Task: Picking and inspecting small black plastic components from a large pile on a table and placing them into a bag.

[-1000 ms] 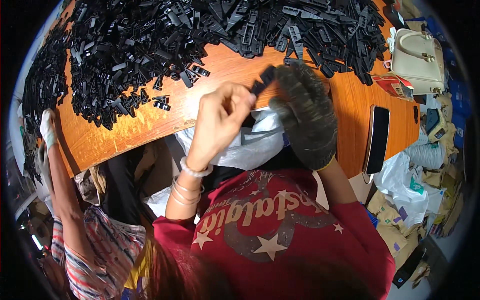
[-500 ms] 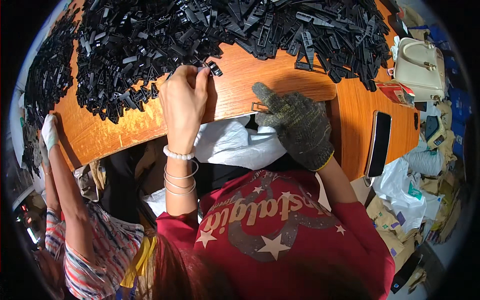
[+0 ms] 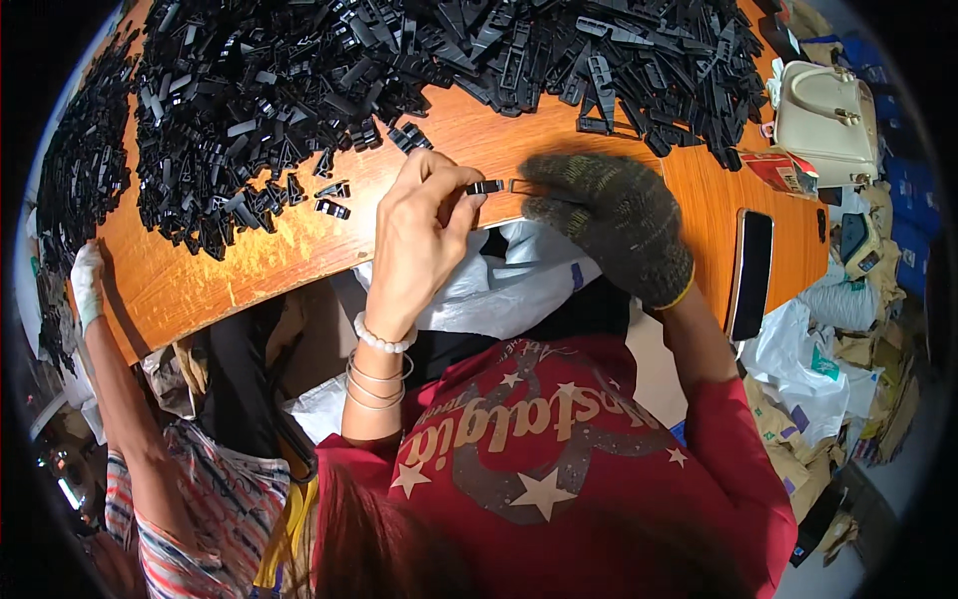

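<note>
My left hand (image 3: pixel 417 235), bare with a bead bracelet and thin bangles, pinches a small black plastic piece (image 3: pixel 487 187) between thumb and fingertips. Close to its right, my right hand (image 3: pixel 624 225) wears a dark knitted glove and grips a long black plastic piece whose narrow open-frame end (image 3: pixel 517 186) sticks out past the fingers. The two pieces nearly meet, end to end, above the table's near edge; whether they touch I cannot tell. A heap of small black pieces (image 3: pixel 215 130) lies beyond my left hand, and a heap of longer black pieces (image 3: pixel 599 80) lies farther right.
The wooden table (image 3: pixel 269 245) curves round me. A phone (image 3: pixel 754 275) rests at the right, near a cream handbag (image 3: pixel 823 120). A white plastic bag (image 3: pixel 509 290) covers my lap. At the left, another person's white-gloved hand (image 3: pixel 88 285) is beside another black heap.
My left hand has come from the small-piece heap toward me and right, bringing a small piece to the gloved hand. A few loose pieces now lie nearer the table edge.
</note>
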The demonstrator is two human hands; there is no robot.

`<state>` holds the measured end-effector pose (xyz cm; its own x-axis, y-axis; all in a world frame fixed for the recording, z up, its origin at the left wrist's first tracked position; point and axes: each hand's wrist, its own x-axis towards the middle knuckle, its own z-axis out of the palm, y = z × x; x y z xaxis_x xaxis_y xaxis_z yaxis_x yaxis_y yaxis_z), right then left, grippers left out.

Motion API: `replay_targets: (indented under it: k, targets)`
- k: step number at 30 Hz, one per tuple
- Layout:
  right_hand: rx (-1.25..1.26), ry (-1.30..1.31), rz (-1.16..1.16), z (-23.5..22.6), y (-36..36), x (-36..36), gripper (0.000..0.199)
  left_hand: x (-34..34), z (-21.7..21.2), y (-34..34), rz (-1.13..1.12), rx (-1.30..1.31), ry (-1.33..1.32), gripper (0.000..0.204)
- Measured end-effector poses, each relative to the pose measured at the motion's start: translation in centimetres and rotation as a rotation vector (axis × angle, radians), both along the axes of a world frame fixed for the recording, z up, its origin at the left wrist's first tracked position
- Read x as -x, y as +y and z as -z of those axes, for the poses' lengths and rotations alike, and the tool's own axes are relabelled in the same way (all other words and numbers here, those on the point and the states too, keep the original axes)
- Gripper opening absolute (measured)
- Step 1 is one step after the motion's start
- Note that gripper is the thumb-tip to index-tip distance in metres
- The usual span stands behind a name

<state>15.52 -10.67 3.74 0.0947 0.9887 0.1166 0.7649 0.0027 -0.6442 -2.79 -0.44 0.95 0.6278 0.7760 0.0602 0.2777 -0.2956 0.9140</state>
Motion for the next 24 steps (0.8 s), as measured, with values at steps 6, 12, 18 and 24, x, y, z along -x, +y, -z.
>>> replay_targets:
  k: [6,12,18,24]
  targets:
    - [0.073,-0.247,-0.107,-1.4,1.4,0.1,0.029,-0.1,0.1,0.1,0.013,-0.032,-0.005,0.011]
    - [0.102,-0.305,-0.157,-1.6,3.0,0.6,0.027,0.0,0.7,0.3,0.049,-0.12,-0.079,0.012]
    - [0.14,-0.376,-0.215,-1.1,4.3,1.2,0.026,0.4,1.4,0.5,0.079,-0.149,-0.144,0.019]
    - [0.14,-0.431,-0.245,-1.0,4.4,1.9,0.026,0.4,0.7,0.7,0.106,-0.126,-0.158,0.022]
